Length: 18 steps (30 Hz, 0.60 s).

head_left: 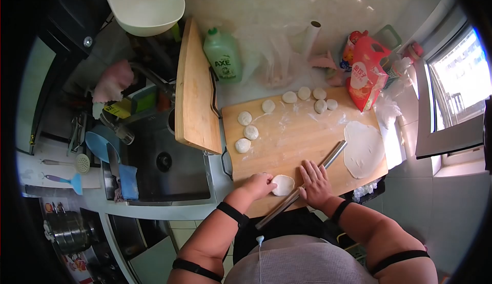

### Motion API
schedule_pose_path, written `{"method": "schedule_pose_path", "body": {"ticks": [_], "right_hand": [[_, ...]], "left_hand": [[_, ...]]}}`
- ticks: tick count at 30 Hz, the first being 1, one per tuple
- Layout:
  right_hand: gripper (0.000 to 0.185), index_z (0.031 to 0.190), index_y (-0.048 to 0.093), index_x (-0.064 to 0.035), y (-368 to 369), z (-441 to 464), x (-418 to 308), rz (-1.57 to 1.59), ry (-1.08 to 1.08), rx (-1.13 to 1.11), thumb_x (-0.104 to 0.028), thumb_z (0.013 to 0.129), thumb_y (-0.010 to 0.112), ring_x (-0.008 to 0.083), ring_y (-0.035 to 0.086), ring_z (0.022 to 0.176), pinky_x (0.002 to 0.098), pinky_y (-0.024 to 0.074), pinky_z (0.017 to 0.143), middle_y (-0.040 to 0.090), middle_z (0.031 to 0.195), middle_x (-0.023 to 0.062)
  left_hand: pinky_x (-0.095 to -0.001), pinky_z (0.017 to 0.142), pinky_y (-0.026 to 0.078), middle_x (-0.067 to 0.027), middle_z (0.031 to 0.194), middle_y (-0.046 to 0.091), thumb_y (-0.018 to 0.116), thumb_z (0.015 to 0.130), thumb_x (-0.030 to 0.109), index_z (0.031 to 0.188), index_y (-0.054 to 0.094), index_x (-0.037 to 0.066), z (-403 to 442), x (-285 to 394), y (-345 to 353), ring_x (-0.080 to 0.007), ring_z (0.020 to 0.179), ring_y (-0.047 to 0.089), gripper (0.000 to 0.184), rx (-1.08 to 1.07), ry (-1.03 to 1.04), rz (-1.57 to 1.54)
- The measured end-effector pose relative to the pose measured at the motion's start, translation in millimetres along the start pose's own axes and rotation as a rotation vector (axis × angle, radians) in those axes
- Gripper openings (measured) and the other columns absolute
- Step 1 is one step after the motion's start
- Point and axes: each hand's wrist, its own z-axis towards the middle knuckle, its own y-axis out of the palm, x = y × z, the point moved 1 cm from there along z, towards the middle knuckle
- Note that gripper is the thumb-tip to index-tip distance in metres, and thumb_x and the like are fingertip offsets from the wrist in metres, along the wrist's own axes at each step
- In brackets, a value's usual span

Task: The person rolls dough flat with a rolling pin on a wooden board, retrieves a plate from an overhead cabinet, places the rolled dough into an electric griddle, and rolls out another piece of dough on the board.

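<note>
My left hand [260,185] pinches the left edge of a small round of dough [283,185] near the front of the wooden board [266,161]. My right hand [315,182] lies with its fingers spread over a metal rolling pin [334,155], which slants across the board just right of that round. A large flat sheet of dough [363,150] is at the board's right side. Several floured dough balls [245,118] line the board's left and back edges.
Behind the board stand a green bottle [223,56], a red flour bag [366,74] and a plastic-wrap roll [311,38]. An upright wooden board [197,94] borders the sink [164,176] on the left. A window [458,84] opens at the right.
</note>
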Motion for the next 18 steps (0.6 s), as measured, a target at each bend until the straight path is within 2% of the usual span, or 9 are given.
{"method": "schedule_pose_path", "body": {"ticks": [1,3,4,7,9,10,15,17,18], "right_hand": [[0.064,0.138,0.042,-0.003,0.8,15.4,-6.0,-0.005,0.023,0.031,-0.032,0.083,0.056,0.0338,0.03,0.138,0.0506,0.0233,0.111,0.033,0.148,0.0182],[0.063,0.137,0.042,-0.001,7.2,58.1,-15.0,-0.013,0.023,0.151,-0.027,0.081,0.055,0.0352,0.033,0.136,0.0495,0.0259,0.11,0.037,0.145,0.0201],[0.062,0.136,0.041,0.001,3.4,81.9,-20.3,0.065,-0.006,0.195,-0.026,0.081,0.054,0.0352,0.035,0.134,0.0484,0.0275,0.109,0.039,0.143,0.0208],[0.064,0.137,0.039,0.0023,8.5,129.7,-28.5,0.083,0.045,0.158,-0.031,0.084,0.052,0.0324,0.031,0.137,0.0472,0.0281,0.109,0.036,0.146,0.0199],[0.065,0.139,0.037,0.002,15.1,141.1,-29.4,0.063,0.064,0.166,-0.033,0.086,0.051,0.0309,0.029,0.139,0.0468,0.0268,0.11,0.034,0.147,0.0193],[0.066,0.139,0.037,0.002,15.6,140.3,-29.2,0.04,0.059,0.171,-0.034,0.086,0.051,0.0299,0.029,0.139,0.0462,0.0254,0.111,0.034,0.147,0.0192],[0.066,0.137,0.041,-0.0001,9.5,70.6,-11.5,0.012,-0.039,0.144,-0.038,0.085,0.054,0.0312,0.03,0.138,0.0461,0.0245,0.111,0.034,0.147,0.0187],[0.068,0.139,0.04,-0.0007,-4.8,26.4,-6.4,0.0,0.004,-0.04,-0.036,0.084,0.057,0.0323,0.027,0.14,0.0476,0.0212,0.113,0.032,0.149,0.0185],[0.067,0.14,0.039,-0.0013,-6.1,7.8,-3.8,-0.013,0.021,-0.051,-0.035,0.084,0.056,0.0326,0.027,0.14,0.0481,0.021,0.113,0.031,0.149,0.0185]], "left_hand": [[-0.0439,0.076,0.05,-0.0207,0.09,0.067,0.059,0.086,0.029,0.089,0.068,0.002,-0.9,8.7,-3.8,-0.0372,0.085,0.064,0.028,-0.002,-0.002,-0.004],[-0.0438,0.081,0.05,-0.0175,0.098,0.068,0.06,0.085,0.03,0.097,0.069,0.006,2.4,26.7,-6.5,-0.0334,0.093,0.065,0.028,-0.054,-0.102,0.292],[-0.0449,0.081,0.05,-0.0198,0.097,0.068,0.06,0.086,0.033,0.096,0.069,0.004,5.9,28.3,-2.0,-0.0348,0.092,0.065,0.032,0.068,-0.052,0.323],[-0.0458,0.083,0.05,-0.0226,0.096,0.067,0.06,0.086,0.033,0.094,0.069,0.002,21.8,28.5,-5.0,-0.0371,0.093,0.064,0.033,0.152,-0.084,0.443],[-0.0461,0.083,0.05,-0.023,0.095,0.067,0.06,0.087,0.031,0.093,0.068,0.002,23.2,27.7,-13.2,-0.0385,0.093,0.064,0.031,0.142,-0.094,0.382],[-0.0479,0.082,0.049,-0.0248,0.092,0.066,0.059,0.087,0.034,0.092,0.068,0.0,22.7,22.7,-14.9,-0.0411,0.092,0.062,0.036,0.156,-0.047,0.345],[-0.0466,0.078,0.049,-0.0238,0.091,0.066,0.059,0.088,0.032,0.092,0.067,0.001,9.8,3.4,-4.3,-0.0405,0.088,0.063,0.032,0.286,0.068,0.199],[-0.0441,0.074,0.05,-0.0225,0.089,0.067,0.06,0.087,0.03,0.091,0.067,0.002,6.8,-12.1,4.4,-0.0374,0.083,0.064,0.029,0.323,-0.013,0.144],[-0.042,0.071,0.05,-0.0208,0.088,0.067,0.06,0.087,0.029,0.092,0.067,0.002,0.6,-9.6,3.4,-0.0339,0.08,0.066,0.028,0.223,-0.124,-0.01]]}}
